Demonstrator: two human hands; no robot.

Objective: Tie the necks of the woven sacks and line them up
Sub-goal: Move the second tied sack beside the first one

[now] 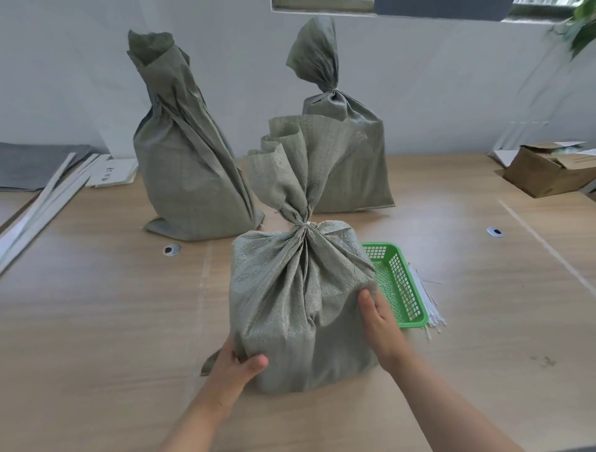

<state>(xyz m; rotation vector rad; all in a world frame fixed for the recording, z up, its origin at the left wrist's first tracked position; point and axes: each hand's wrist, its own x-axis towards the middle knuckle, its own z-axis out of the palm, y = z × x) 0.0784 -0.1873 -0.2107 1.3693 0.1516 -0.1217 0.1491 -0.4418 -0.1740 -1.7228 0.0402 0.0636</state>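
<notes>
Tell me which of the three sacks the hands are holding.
The nearest sack, tied with a white tie: the left hand grips its lower corner and the right hand rests against its side. The back-left sack and back-right sack stand untouched.

Soft, even daylight from the window (pixel 322 4) at the top edge leaves faint shadows and a pale sheen on the table (pixel 451 213), wide-angle distortion stretches the frame's margins, and the plant (pixel 582 29) in the top right corner is blurred.
</notes>
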